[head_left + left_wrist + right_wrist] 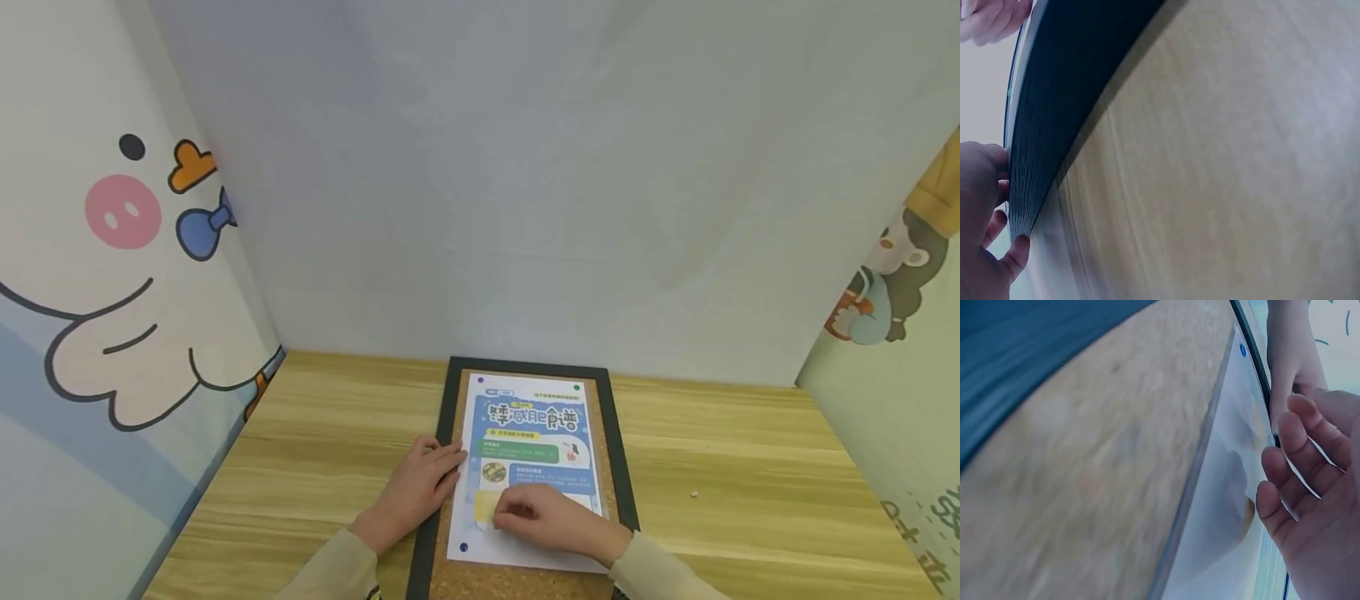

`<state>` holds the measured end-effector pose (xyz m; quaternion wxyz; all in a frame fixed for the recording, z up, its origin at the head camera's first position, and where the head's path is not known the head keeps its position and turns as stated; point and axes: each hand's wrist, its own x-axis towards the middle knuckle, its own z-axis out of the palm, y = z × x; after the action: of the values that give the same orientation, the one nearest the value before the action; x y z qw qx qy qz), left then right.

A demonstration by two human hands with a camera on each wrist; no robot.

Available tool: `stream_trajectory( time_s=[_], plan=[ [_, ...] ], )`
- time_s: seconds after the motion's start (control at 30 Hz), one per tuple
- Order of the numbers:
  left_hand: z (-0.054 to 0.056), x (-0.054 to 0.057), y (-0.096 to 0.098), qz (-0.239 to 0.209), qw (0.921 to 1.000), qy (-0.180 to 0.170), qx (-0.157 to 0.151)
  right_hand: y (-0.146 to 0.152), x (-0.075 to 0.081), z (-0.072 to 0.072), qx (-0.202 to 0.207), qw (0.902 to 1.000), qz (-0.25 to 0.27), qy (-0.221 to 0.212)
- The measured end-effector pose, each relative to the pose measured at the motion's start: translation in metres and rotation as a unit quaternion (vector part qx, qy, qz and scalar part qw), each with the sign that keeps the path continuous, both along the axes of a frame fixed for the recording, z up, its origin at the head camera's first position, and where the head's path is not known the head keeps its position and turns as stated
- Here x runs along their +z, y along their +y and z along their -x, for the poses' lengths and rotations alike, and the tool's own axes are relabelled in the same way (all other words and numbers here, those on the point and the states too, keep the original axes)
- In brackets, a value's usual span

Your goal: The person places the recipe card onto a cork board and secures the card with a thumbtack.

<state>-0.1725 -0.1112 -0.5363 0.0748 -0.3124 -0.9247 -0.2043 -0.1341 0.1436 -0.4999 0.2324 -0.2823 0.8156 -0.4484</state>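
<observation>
A white sheet (462,500) printed in blue, with large Chinese characters, lies on a cork board (517,586) in a dark frame (619,450). Purple (481,380), green (577,387) and blue (463,547) pins sit at three of its corners; my right forearm covers the area near the fourth. My left hand (416,487) rests across the frame's left side, fingertips at the sheet's left edge. Over the lower part of the sheet, my right hand (551,517) has its fingers curled, thumb close to the index finger (1304,411). I cannot tell whether something small is between them.
Under the board is a wood-grain table (352,408). A tiny pale bit (693,494) lies on it to the right of the frame. A grey-white cloth wall (525,208) rises behind, with cartoon-printed panels (150,325) at the sides.
</observation>
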Motion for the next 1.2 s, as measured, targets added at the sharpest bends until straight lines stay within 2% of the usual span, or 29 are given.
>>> stream_trajectory(
  time_s=[0.13,0.5,0.73,1.03,1.2],
  plan=[
    [0.000,0.001,-0.001,0.000,1.0000,-0.003,0.001,0.017,0.001,-0.003,-0.033,0.9994,-0.006,0.003],
    [0.000,0.002,0.000,0.006,0.9997,-0.022,0.001,0.076,0.005,-0.010,-0.098,0.9933,-0.027,0.054],
    [0.000,0.002,-0.001,0.002,0.9999,-0.016,-0.006,0.113,0.006,-0.020,-0.136,0.9894,-0.032,0.039],
    [-0.001,0.000,-0.001,-0.002,0.9998,-0.018,-0.002,0.167,0.000,-0.031,-0.170,0.9753,-0.035,0.137],
    [-0.002,0.001,-0.002,-0.017,0.9997,-0.016,0.001,0.194,0.002,-0.033,-0.201,0.9637,-0.063,0.164]
  ],
)
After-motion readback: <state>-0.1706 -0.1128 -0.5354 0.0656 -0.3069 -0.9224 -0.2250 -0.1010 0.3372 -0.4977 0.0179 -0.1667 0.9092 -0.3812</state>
